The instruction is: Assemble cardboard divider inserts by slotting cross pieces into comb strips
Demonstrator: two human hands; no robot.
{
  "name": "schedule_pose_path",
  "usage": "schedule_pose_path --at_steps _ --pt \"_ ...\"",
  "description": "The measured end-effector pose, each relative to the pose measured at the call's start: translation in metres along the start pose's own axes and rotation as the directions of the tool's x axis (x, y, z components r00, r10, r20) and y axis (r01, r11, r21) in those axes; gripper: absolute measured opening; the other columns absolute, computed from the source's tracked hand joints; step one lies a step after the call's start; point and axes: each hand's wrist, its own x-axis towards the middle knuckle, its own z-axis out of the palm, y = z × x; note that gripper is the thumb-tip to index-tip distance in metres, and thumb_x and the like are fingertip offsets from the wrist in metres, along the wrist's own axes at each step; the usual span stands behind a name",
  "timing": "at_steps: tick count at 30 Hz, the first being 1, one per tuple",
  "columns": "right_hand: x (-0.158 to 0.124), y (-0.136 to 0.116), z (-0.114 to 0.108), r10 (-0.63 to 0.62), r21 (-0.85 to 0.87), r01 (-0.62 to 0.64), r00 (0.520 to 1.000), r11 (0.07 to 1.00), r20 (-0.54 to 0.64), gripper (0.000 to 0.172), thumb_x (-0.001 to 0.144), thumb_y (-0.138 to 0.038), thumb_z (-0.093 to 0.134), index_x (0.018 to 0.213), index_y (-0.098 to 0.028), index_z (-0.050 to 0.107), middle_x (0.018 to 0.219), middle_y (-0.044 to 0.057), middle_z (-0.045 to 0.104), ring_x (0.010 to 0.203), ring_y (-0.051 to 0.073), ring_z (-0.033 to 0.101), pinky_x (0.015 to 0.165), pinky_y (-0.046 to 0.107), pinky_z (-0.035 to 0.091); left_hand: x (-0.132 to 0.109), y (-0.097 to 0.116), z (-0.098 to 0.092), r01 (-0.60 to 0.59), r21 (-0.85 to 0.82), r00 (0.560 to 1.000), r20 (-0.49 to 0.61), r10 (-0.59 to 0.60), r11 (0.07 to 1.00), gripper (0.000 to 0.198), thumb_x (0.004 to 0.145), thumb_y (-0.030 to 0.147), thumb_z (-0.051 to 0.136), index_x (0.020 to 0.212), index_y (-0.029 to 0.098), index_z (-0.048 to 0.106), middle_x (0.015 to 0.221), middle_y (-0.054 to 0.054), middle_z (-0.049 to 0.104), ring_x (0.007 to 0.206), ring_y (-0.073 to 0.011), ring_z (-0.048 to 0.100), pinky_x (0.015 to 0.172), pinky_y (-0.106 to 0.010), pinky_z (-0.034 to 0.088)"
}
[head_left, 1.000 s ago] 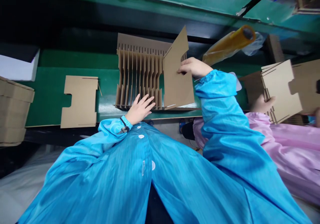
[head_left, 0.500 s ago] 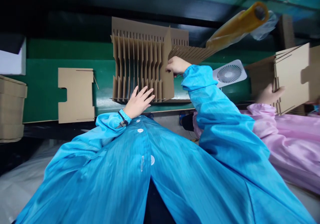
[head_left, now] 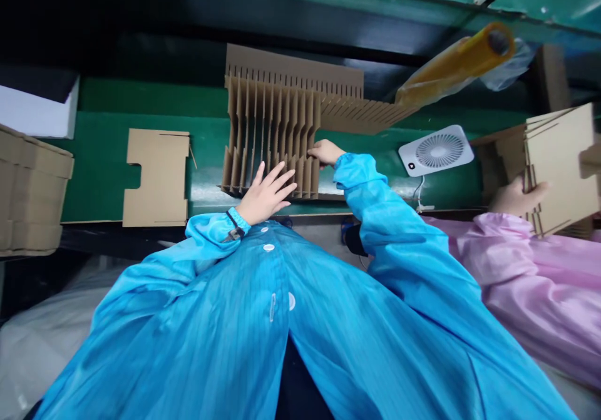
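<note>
A cardboard divider grid of several upright slotted panels stands in front of me on the green bench. My left hand lies with fingers spread on the grid's near edge. At the grid's right side, my right hand pinches the rightmost upright panel near its notch. Behind the grid a long slotted cardboard strip leans, and another slotted strip extends to the right.
A flat notched cardboard sheet lies left, beside stacked cardboard. Rightward are a white fan with a cable, a yellow roll in plastic, and a co-worker's hand holding cardboard panels.
The rightmost panel, earlier standing tall and tilted, now sits lower, in line with the others. My right hand has moved down with it. The whole view has shifted slightly.
</note>
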Motion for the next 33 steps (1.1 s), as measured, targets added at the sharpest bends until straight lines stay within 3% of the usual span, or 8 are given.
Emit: schedule_pose_path --at_steps 4,8,11,15,25,28,31,33 --pt "-0.025 0.003 -0.024 -0.031 0.048 0.032 0.999 0.998 -0.025 0.029 0.093 -0.034 0.064 0.108 -0.010 0.064 0.091 0.007 0.068 0.077 0.016 0.065 0.067 0.029 0.056 -0.056 -0.046 -0.027 0.358 -0.001 0.899 -0.269 -0.345 0.934 0.035 0.094 0.036 0.058 0.128 0.027 0.058 0.151 -0.008 0.048 0.149 -0.0308 0.028 0.121 -0.062 0.013" --pt "-0.064 0.013 -0.043 -0.059 0.219 0.082 0.992 0.972 -0.110 0.016 0.083 -0.024 0.067 0.095 -0.017 0.060 0.055 0.000 0.058 0.044 0.011 0.049 0.044 0.022 0.042 -0.153 -0.087 -0.051 0.884 -0.086 0.390 -0.403 -0.828 0.459 0.053 0.086 0.037 0.065 0.133 0.016 0.051 0.155 -0.018 0.037 0.150 -0.0358 0.021 0.123 -0.056 0.015" --pt "-0.087 0.022 -0.042 -0.038 0.356 0.065 0.996 0.932 -0.081 0.025 0.072 -0.024 0.072 0.094 -0.024 0.061 0.060 0.004 0.061 0.050 0.015 0.051 0.048 0.028 0.045 -0.208 -0.090 -0.053 0.994 -0.105 -0.031 -0.307 -0.951 0.001 0.086 0.075 0.041 0.078 0.143 0.008 0.038 0.159 -0.026 0.024 0.150 -0.0420 0.013 0.121 -0.061 0.014" --pt "-0.104 0.022 -0.026 -0.027 0.362 0.033 0.999 0.931 -0.021 0.040 0.059 -0.037 0.079 0.094 -0.030 0.060 0.062 0.004 0.059 0.051 0.018 0.047 0.048 0.036 0.044 -0.240 -0.088 -0.038 0.956 -0.147 -0.278 -0.193 -0.941 -0.252 0.098 0.068 0.044 0.083 0.146 0.008 0.035 0.160 -0.027 0.020 0.150 -0.0431 0.014 0.120 -0.060 0.018" --pt "-0.110 0.010 -0.014 -0.146 0.313 0.147 0.989 0.939 -0.026 0.044 0.062 -0.045 0.080 0.099 -0.029 0.061 0.065 0.005 0.060 0.054 0.019 0.050 0.055 0.039 0.046 -0.251 -0.099 -0.040 0.929 -0.280 -0.319 -0.263 -0.911 -0.244 0.068 0.064 0.026 0.085 0.121 0.011 0.051 0.155 -0.027 0.027 0.149 -0.0363 0.021 0.123 -0.047 0.018" --pt "-0.113 0.008 -0.014 -0.169 0.298 0.174 0.985 0.939 -0.041 0.040 0.064 -0.045 0.079 0.097 -0.030 0.062 0.065 0.004 0.060 0.054 0.020 0.050 0.056 0.039 0.045 -0.241 -0.095 -0.057 0.895 -0.428 -0.295 -0.352 -0.889 -0.127 0.057 0.068 0.020 0.080 0.115 0.014 0.047 0.138 -0.021 0.050 0.136 -0.0311 0.047 0.116 -0.049 0.036" --pt "-0.113 0.003 -0.008 -0.208 0.310 0.206 0.978 0.928 -0.027 0.041 0.067 -0.047 0.078 0.100 -0.029 0.063 0.064 0.003 0.061 0.053 0.019 0.050 0.056 0.038 0.044 -0.225 -0.079 -0.082 0.794 -0.582 -0.162 -0.477 -0.864 0.172 0.044 0.076 0.020 0.069 0.114 0.017 0.046 0.105 -0.009 0.067 0.103 -0.0212 0.070 0.097 -0.039 0.055" --pt "-0.112 -0.006 0.003 -0.241 0.354 0.216 0.970 0.910 0.030 0.049 0.067 -0.052 0.078 0.105 -0.026 0.063 0.063 0.001 0.062 0.051 0.017 0.050 0.054 0.035 0.044 -0.208 -0.055 -0.098 0.762 -0.499 0.000 -0.638 -0.770 0.413 0.037 0.081 0.026 0.067 0.113 0.018 0.050 0.097 -0.005 0.070 0.094 -0.0197 0.072 0.091 -0.036 0.059"
